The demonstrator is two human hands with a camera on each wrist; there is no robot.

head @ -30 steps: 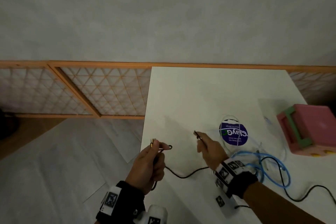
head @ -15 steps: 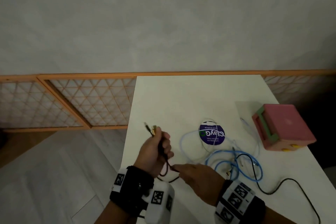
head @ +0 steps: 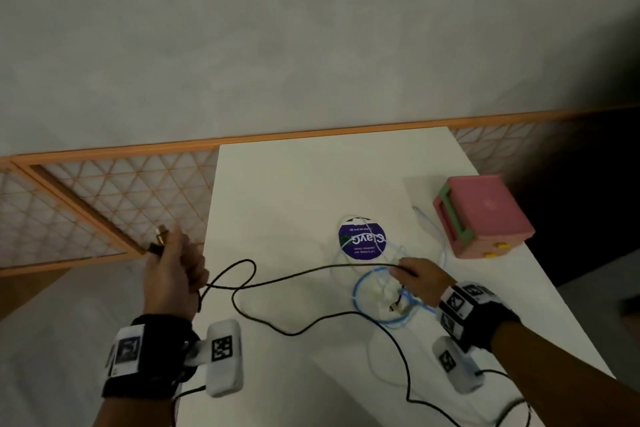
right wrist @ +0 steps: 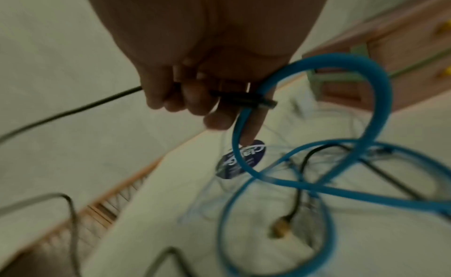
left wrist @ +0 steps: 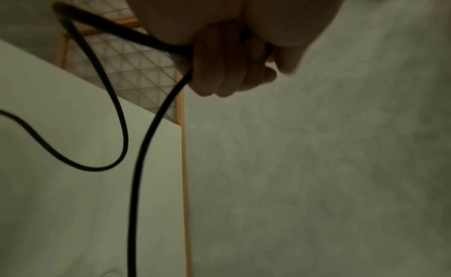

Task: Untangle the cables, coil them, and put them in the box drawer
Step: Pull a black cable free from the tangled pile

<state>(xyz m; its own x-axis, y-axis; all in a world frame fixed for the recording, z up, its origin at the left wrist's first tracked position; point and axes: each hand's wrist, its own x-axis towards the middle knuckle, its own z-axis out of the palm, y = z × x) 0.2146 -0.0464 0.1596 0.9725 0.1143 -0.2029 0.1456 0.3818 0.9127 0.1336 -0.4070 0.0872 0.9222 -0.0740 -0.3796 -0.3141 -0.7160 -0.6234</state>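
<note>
A black cable stretches across the white table between my hands. My left hand hangs just off the table's left edge, fist curled round one end; a gold plug sticks out above the fist. My right hand pinches the black cable over the tangle, its fingertips against a loop of the blue cable. The blue cable lies looped beneath it with thin pale wires and another gold plug. The pink box stands at the right.
A round purple label lies behind the tangle. More black cable trails toward the near table edge. A wooden lattice screen runs along the wall at left, with floor below the table's left edge.
My hands, close together half a second ago, have drawn apart: the left went left past the table edge, the right slid right to the blue tangle. The black cable now spans between them.
</note>
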